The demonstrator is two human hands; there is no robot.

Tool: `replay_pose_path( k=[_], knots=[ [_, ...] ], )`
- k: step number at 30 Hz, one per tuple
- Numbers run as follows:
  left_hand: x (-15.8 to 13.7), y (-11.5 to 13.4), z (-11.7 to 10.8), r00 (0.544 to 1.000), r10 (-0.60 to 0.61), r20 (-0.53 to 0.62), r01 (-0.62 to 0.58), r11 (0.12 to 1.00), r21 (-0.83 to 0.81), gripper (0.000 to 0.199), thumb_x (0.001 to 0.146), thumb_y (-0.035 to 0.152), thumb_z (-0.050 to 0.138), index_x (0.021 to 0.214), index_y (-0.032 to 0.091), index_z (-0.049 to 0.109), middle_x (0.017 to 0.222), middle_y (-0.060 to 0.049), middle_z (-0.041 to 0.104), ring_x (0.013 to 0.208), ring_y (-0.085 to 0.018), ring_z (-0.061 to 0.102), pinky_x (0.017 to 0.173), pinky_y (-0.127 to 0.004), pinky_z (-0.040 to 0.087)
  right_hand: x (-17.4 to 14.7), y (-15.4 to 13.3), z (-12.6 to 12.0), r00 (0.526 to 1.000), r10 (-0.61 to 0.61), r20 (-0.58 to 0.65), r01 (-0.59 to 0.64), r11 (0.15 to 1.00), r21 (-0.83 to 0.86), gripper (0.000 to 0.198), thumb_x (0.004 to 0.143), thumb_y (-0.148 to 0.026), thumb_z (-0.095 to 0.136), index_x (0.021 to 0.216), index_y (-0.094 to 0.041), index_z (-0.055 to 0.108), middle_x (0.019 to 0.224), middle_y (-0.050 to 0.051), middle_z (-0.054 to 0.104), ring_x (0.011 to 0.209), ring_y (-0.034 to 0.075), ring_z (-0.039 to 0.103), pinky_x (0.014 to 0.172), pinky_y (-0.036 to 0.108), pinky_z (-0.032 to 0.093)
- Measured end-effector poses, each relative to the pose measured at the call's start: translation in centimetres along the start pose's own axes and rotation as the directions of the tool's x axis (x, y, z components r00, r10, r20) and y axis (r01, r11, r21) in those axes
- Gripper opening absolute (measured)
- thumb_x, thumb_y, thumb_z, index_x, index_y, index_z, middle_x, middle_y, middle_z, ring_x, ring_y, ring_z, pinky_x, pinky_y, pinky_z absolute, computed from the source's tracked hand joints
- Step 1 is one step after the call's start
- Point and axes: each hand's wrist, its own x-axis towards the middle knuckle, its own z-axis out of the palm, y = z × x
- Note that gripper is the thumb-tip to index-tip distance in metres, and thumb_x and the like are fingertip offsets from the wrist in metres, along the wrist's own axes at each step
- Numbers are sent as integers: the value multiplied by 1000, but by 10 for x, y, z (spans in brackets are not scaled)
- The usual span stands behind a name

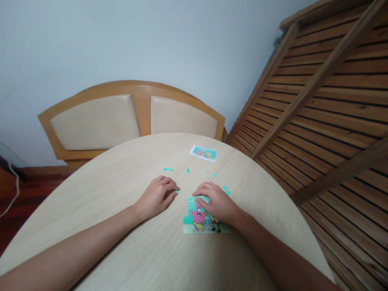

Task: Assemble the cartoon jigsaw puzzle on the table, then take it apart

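Observation:
A partly assembled jigsaw puzzle (198, 220) with a pink starfish cartoon figure lies flat on the round table. Its upper left edge is uneven. My right hand (217, 202) rests over the upper right part, fingers curled at the top edge and thumb close to them on the picture, hiding that area. To the left, my left hand (157, 196) is closed with thumb and fingertips around a small teal puzzle piece (178, 191), only partly visible. This hand is apart from the puzzle, its wrist low over the table.
Loose teal pieces lie beyond my hands: a group (167, 169) at left, a single piece (188, 171), another piece (215, 175) and a cluster (226, 190) at right. A printed picture card (203, 153) lies farther back. A padded chair (142, 109) and wooden slats (318, 105) border the table (127, 250).

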Motion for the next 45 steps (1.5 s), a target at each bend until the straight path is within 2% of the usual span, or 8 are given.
replay_pose_path(
  k=[8, 12, 15, 19, 31, 38, 41, 45],
  knots=[
    [1, -1, 1, 984, 169, 62, -152, 964, -219, 33, 92, 7, 44, 101, 23, 71, 105, -4, 72, 101, -19, 62, 94, -36, 47, 0, 0, -1, 1000, 8, 0, -8, 1000, 13, 19, 87, -19, 66, 102, -23, 76, 102, 5, 71, 100, 22, 62, 92, 37, 47],
    [1, -6, -1, 997, -33, -70, 20, 983, -182, 28, 92, 12, 45, 104, 22, 68, 103, -5, 72, 99, -20, 64, 93, -38, 49, 0, 1, -1, 1000, 8, 7, -8, 1000, 14, 19, 87, -18, 66, 103, -23, 76, 103, 5, 71, 101, 22, 62, 93, 37, 46],
    [1, -15, -3, 965, -198, -174, 193, 980, -46, 21, 91, 22, 52, 106, 19, 66, 106, -8, 71, 101, -26, 63, 93, -45, 50, -1, 1, 0, 1000, 2, 7, -2, 1000, 15, 19, 88, -18, 66, 102, -24, 76, 103, 5, 71, 101, 22, 62, 93, 37, 46],
    [1, -24, -3, 952, -268, -146, 281, 956, 79, 25, 91, 28, 56, 111, 17, 66, 108, -10, 72, 102, -30, 65, 92, -48, 51, -1, 2, 0, 1000, -4, 5, 4, 1000, 17, 18, 88, -19, 65, 102, -23, 76, 103, 5, 71, 101, 22, 62, 93, 37, 46],
    [1, -18, 3, 994, -102, -38, 103, 994, 32, 29, 98, 27, 47, 121, 21, 64, 116, -7, 70, 110, -23, 63, 99, -40, 51, 1, -3, -3, 1000, -1, 14, 1, 1000, -18, 19, 88, -20, 65, 105, -24, 75, 105, 4, 71, 103, 22, 63, 94, 36, 46],
    [-2, -9, -1, 976, -187, -111, 206, 961, 187, 25, 89, 20, 50, 111, 17, 62, 111, -11, 68, 100, -27, 64, 88, -45, 54, -10, 48, -55, 953, 288, -96, -299, 946, -127, 20, 90, -22, 57, 98, -18, 75, 100, 9, 75, 93, 23, 67, 84, 35, 49],
    [-3, -12, 2, 978, -190, -90, 201, 968, 147, 24, 91, 19, 47, 111, 18, 61, 109, -10, 70, 98, -26, 65, 86, -42, 54, -21, 74, -71, 914, 405, -26, -405, 912, -60, 21, 87, -31, 61, 94, -17, 75, 85, 7, 74, 76, 20, 66, 70, 31, 48],
    [-3, -14, 5, 984, -151, -90, 153, 988, 10, 26, 93, 18, 43, 112, 19, 60, 106, -9, 70, 96, -22, 66, 86, -39, 55, -28, 83, -76, 916, 386, 105, -394, 917, 62, 30, 83, -39, 65, 98, -14, 73, 80, 6, 71, 71, 19, 64, 64, 29, 47]
  ],
)
